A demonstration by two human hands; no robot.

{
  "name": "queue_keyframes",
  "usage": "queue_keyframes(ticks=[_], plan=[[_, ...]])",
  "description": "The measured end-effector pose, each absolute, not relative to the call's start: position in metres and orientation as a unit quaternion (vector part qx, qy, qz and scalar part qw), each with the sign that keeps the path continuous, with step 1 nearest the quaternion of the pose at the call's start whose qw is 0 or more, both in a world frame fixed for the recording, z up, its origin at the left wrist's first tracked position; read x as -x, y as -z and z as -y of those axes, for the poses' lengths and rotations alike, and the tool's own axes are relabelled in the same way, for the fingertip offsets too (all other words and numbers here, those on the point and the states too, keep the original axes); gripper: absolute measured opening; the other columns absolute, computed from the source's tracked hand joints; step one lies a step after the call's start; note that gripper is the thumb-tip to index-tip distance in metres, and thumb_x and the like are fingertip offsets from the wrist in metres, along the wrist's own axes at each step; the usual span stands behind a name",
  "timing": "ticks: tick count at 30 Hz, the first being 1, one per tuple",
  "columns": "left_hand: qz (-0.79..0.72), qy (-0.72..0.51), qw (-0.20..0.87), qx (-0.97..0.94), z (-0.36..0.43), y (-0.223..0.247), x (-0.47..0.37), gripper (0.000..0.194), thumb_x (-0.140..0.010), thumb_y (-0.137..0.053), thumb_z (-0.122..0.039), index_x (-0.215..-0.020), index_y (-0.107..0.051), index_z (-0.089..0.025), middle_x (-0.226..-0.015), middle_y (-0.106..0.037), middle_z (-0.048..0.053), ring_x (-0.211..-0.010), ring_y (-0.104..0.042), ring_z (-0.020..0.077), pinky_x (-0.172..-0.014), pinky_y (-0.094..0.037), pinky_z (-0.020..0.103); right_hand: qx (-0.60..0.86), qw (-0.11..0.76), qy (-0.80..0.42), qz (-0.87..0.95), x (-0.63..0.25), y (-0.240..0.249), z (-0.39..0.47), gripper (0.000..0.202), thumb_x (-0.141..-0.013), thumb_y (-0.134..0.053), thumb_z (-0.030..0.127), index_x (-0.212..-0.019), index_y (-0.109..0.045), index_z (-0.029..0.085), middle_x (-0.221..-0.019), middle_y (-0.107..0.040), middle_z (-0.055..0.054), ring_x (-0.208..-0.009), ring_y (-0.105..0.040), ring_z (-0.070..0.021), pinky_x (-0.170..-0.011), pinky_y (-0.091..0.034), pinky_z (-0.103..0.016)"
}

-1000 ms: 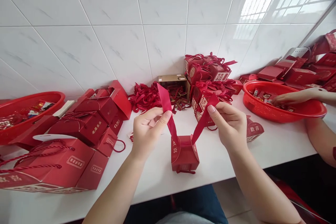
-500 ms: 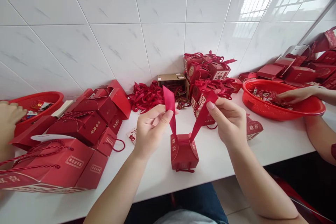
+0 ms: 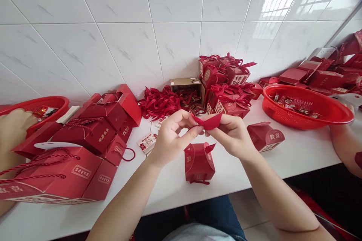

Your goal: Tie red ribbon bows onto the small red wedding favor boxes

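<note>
Head view: left hand (image 3: 171, 135) and right hand (image 3: 233, 135) each pinch the red ribbon (image 3: 209, 122) just above the small red box (image 3: 198, 162) standing on the white surface (image 3: 175, 188). The ribbon looks soft, light and slippery, best gripped near its ends; the box is probably thin, crushable card.

The left hand (image 3: 174, 135) and right hand (image 3: 230, 135) cover most of the red ribbon (image 3: 209, 122) between them, so how its ends cross cannot be told, and its run down into the small red box (image 3: 198, 162) is partly hidden. A co-worker's hand (image 3: 13, 131) is cut off by the left edge, as is the left basket (image 3: 56, 101). A co-worker's arm (image 3: 346, 141) leaves at the right edge. The print on the cards (image 3: 147, 141) is too small to read.
</note>
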State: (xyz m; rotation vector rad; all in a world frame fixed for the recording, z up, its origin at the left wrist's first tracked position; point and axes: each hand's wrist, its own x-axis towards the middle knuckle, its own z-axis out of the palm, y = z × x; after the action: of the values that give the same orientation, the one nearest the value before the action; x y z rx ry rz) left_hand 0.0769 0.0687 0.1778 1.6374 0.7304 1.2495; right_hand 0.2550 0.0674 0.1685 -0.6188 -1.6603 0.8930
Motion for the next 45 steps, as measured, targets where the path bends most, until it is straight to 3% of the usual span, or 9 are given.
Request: queue_keyframes(ticks=[6, 15, 18, 24, 27, 33, 36, 39, 45], plan=[[-0.340, -0.462, 0.495, -0.653, -0.074, -0.175, -0.068, 0.022, -0.080, -0.070, -0.019, -0.093, -0.053, -0.021, -0.076, -0.067, -0.001, -0.068, -0.061, 0.0125, -0.060, -0.044, 0.023, 0.203, 0.523, -0.320, 0.763, -0.259, -0.156, -0.074, 0.013, -0.092, -0.059, 0.019, -0.093, -0.072, 0.020, -0.080, -0.066, -0.003, -0.070, -0.060, -0.0144, -0.063, -0.051, -0.028], [-0.308, -0.442, 0.634, -0.555, -0.078, -0.169, -0.064, 0.019, -0.079, -0.069, -0.022, -0.096, -0.059, -0.021, -0.069, -0.066, -0.001, -0.068, -0.066, 0.0163, -0.064, -0.049, 0.027, 0.181, 0.497, -0.017, 0.848, -0.271, -0.137, -0.087, 0.031, -0.094, -0.051, 0.010, -0.112, -0.070, 0.026, -0.090, -0.069, -0.006, -0.075, -0.061, -0.0171, -0.069, -0.053, -0.033], [-0.328, -0.469, 0.542, -0.616, -0.076, -0.164, -0.068, 0.020, -0.088, -0.062, -0.032, -0.106, -0.064, -0.022, -0.069, -0.068, 0.001, -0.068, -0.065, 0.0166, -0.065, -0.050, 0.028, 0.198, 0.511, 0.007, 0.837, -0.269, -0.135, -0.086, 0.033, -0.092, -0.053, 0.009, -0.112, -0.071, 0.028, -0.095, -0.070, -0.006, -0.081, -0.064, -0.0194, -0.073, -0.053, -0.036], [-0.437, -0.572, 0.136, -0.681, -0.065, -0.138, -0.045, 0.014, -0.081, -0.070, -0.024, -0.096, -0.070, -0.022, -0.067, -0.058, -0.003, -0.064, -0.057, 0.0127, -0.065, -0.047, 0.024, 0.351, 0.650, -0.122, 0.663, -0.287, -0.101, -0.062, 0.018, -0.090, -0.060, 0.017, -0.099, -0.074, 0.025, -0.095, -0.071, -0.007, -0.089, -0.067, -0.0227, -0.076, -0.056, -0.037], [-0.541, -0.541, 0.125, -0.631, -0.059, -0.103, -0.004, 0.011, -0.082, -0.066, -0.023, -0.093, -0.066, -0.021, -0.059, -0.037, -0.007, -0.056, -0.046, 0.0104, -0.063, -0.045, 0.022, 0.492, 0.664, -0.161, 0.539, -0.322, -0.056, -0.043, 0.011, -0.086, -0.067, 0.028, -0.092, -0.073, 0.020, -0.084, -0.073, -0.006, -0.074, -0.068, -0.0213, -0.065, -0.057, -0.033], [-0.640, -0.346, 0.180, -0.663, -0.046, -0.025, 0.044, 0.012, -0.081, -0.056, -0.025, -0.087, -0.065, -0.021, -0.057, -0.044, -0.006, -0.052, -0.050, 0.0133, -0.054, -0.045, 0.024, 0.624, 0.516, -0.226, 0.541, -0.375, 0.018, -0.010, 0.030, -0.082, -0.069, 0.044, -0.069, -0.071, 0.017, -0.059, -0.067, -0.003, -0.053, -0.063, -0.0182, -0.046, -0.052, -0.025], [-0.611, -0.341, 0.195, -0.687, -0.045, -0.015, 0.029, 0.012, -0.080, -0.057, -0.024, -0.087, -0.067, -0.023, -0.076, -0.063, 0.003, -0.075, -0.064, 0.0219, -0.073, -0.053, 0.033, 0.658, 0.474, -0.204, 0.548, -0.372, 0.023, -0.010, 0.033, -0.086, -0.063, 0.048, -0.092, -0.073, 0.017, -0.084, -0.074, -0.008, -0.067, -0.068, -0.0214, -0.055, -0.057, -0.029], [-0.602, -0.387, 0.193, -0.671, -0.048, -0.023, 0.006, 0.012, -0.084, -0.058, -0.028, -0.093, -0.065, -0.023, -0.102, -0.065, 0.008, -0.105, -0.061, 0.0276, -0.095, -0.048, 0.042, 0.662, 0.499, -0.135, 0.543, -0.357, 0.007, -0.019, 0.037, -0.091, -0.057, 0.044, -0.116, -0.066, 0.018, -0.115, -0.068, -0.015, -0.101, -0.067, -0.0280, -0.080, -0.059, -0.043], [-0.496, -0.451, 0.340, -0.659, -0.045, -0.047, -0.042, 0.015, -0.086, -0.064, -0.029, -0.100, -0.062, -0.023, -0.111, -0.059, 0.008, -0.114, -0.058, 0.0248, -0.099, -0.049, 0.038, 0.496, 0.461, -0.195, 0.710, -0.303, -0.036, -0.032, 0.029, -0.091, -0.063, 0.033, -0.119, -0.068, 0.027, -0.130, -0.059, -0.013, -0.121, -0.058, -0.0293, -0.100, -0.050, -0.049]])
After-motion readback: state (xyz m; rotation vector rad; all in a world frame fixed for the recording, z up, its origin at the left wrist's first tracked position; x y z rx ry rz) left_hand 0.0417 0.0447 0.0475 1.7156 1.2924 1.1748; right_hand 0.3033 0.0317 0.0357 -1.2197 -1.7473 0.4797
